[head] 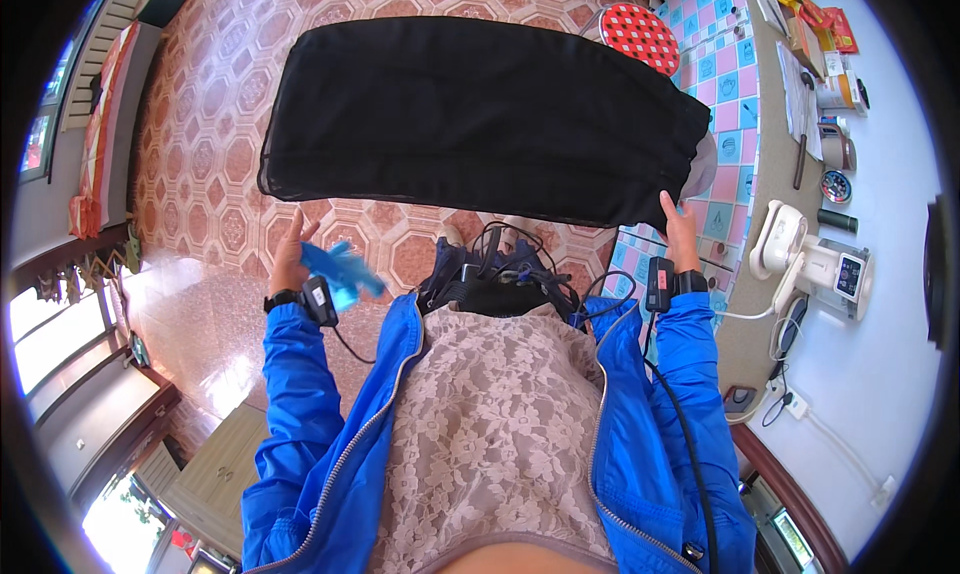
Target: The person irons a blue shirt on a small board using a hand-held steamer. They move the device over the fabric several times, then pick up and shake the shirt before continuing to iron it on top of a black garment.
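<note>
A black cloth garment (472, 116), its sheer hem at the left and a gathered end at the right, lies spread wide in front of me. What holds it up underneath is hidden. My right hand (681, 232) is at the garment's near right corner, thumb and fingers on its edge. Some pale grey fabric (703, 165) pokes out beyond that end. Just short of the near left corner, my left hand (289, 253) holds a translucent blue object (341, 270). Blur hides its exact kind. Both wrists carry black straps with small boxes.
A tiled counter (727, 191) runs along the right, with a white kitchen appliance (814, 255), a ladle (804, 131) and packets on top. Behind the garment stands a red checked stool (640, 39). Cables (525, 236) hang at my waist. A wooden cabinet (221, 465) stands at lower left.
</note>
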A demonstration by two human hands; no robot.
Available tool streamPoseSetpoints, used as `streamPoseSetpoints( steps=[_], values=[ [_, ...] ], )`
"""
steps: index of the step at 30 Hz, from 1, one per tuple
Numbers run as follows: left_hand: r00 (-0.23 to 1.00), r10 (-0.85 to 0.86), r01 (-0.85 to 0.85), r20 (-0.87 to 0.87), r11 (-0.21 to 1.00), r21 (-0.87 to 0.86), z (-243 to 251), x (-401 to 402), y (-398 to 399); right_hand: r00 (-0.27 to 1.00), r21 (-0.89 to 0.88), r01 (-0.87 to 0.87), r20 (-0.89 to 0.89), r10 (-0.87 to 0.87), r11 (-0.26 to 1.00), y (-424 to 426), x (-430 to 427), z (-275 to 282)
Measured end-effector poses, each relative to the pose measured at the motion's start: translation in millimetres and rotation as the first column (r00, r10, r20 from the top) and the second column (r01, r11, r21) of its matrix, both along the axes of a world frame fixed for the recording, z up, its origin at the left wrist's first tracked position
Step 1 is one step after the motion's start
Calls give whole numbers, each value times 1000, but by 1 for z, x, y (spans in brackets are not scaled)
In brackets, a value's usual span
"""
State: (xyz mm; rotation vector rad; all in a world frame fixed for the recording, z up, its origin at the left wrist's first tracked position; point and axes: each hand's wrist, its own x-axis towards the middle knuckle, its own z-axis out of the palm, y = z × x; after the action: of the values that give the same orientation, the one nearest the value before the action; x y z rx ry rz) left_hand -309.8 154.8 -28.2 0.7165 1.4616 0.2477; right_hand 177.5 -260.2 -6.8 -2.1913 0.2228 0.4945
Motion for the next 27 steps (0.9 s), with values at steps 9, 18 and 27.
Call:
streamPoseSetpoints(
  steps=[9, 18, 27],
  values=[
    [898, 146, -143, 415, 989, -40, -63, 37, -20, 914, 465, 222, -406, -16, 857, -3, 17, 77],
    [904, 142, -138, 402, 990, -40, -31, 48, -21, 922, 690, 240, -381, 61, 683, -7, 28, 135],
    [900, 258, -183, 350, 955, -234, -32, 61, -51, 922, 697, 236, -380, 70, 677, 1, 28, 140]
  ],
)
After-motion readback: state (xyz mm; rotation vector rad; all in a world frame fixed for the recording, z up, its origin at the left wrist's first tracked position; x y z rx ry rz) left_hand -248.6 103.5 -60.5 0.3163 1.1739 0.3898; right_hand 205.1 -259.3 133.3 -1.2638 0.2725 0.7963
